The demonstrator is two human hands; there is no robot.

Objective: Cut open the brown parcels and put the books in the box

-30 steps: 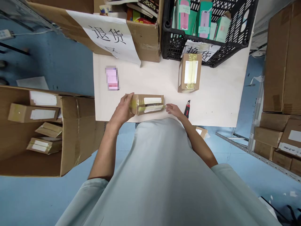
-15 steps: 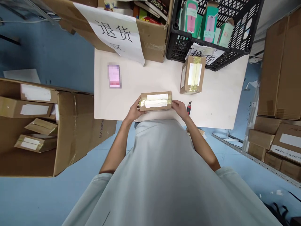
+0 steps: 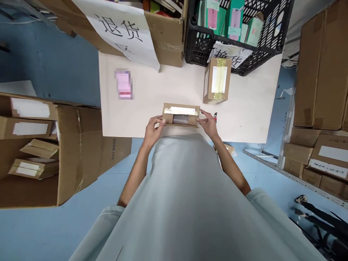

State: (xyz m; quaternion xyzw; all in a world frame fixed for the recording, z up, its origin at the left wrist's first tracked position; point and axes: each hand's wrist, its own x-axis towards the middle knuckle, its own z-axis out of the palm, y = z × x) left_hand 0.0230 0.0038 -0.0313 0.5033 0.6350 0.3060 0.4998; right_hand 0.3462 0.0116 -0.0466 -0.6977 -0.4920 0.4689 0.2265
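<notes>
A small brown cardboard box (image 3: 168, 110) lies near the front edge of the white table, its top open and a greyish item (image 3: 181, 119) partly visible inside. White label and shiny tape run along its back flap. My left hand (image 3: 154, 130) pinches the box's left end. At the right end, my right hand (image 3: 208, 124) grips the corner between thumb and fingers. Just beyond that hand a red utility knife (image 3: 215, 116) lies on the table, partly hidden. A taller taped carton (image 3: 220, 80) stands behind, to the right.
A blurred pink item (image 3: 124, 84) lies on the table (image 3: 152, 88) at left. At the back stand a large carton (image 3: 168, 40) and a black crate (image 3: 201, 47) of green boxes. An open carton (image 3: 72, 145) with parcels sits left; stacked cartons (image 3: 301, 146) stand right.
The small box has gone from closed to open on top, showing its inside. Both hands have shifted their hold at its ends. Dark legs and a shoe have appeared at lower right.
</notes>
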